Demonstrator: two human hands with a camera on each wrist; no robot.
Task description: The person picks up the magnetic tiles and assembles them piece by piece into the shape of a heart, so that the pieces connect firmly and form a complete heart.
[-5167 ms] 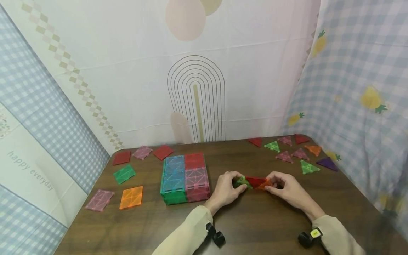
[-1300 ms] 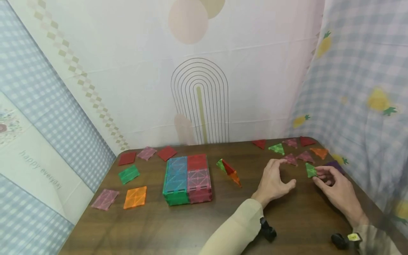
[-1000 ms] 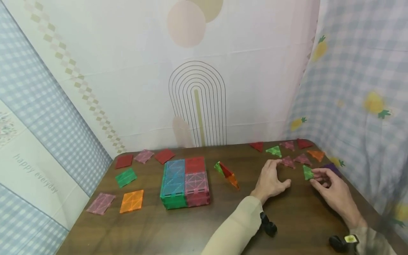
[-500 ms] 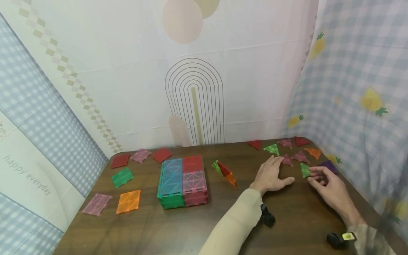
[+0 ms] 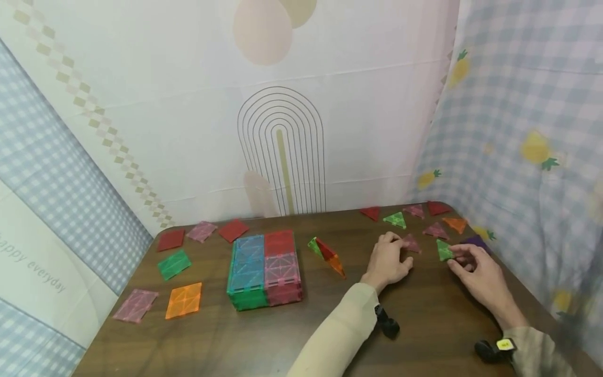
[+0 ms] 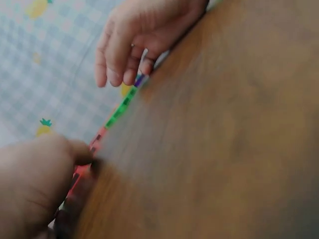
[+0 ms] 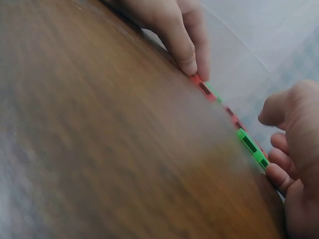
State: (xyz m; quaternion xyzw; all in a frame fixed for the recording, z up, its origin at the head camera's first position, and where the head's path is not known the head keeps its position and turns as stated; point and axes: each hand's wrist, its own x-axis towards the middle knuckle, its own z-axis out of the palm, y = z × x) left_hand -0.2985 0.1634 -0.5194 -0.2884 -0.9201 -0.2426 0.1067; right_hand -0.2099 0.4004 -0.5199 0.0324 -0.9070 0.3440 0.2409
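On the brown table, my left hand (image 5: 386, 261) pinches a pink triangular magnetic tile (image 5: 412, 243) at its left corner. The right wrist view shows that thumb and finger at the tile's end. My right hand (image 5: 479, 272) has fingertips touching the right corner of a light green triangular magnetic tile (image 5: 444, 250); its fingers are loosely bent. In the right wrist view the green tile (image 7: 252, 148) lies on the table. Left of my left hand stand joined green, red and orange triangles (image 5: 327, 256). The left wrist view is blurred.
A low box of blue, red, pink and green square tiles (image 5: 264, 269) stands left of centre. Loose square tiles (image 5: 183, 300) lie farther left. Several triangles (image 5: 394, 220) lie at the back right. A purple triangle (image 5: 477, 242) is partly behind my right hand.
My left hand has left the joined triangles and drawn its thumb and fingers together at the pink triangle, sliding it slightly left and nearer. My right hand has stayed by the green triangle this last second.
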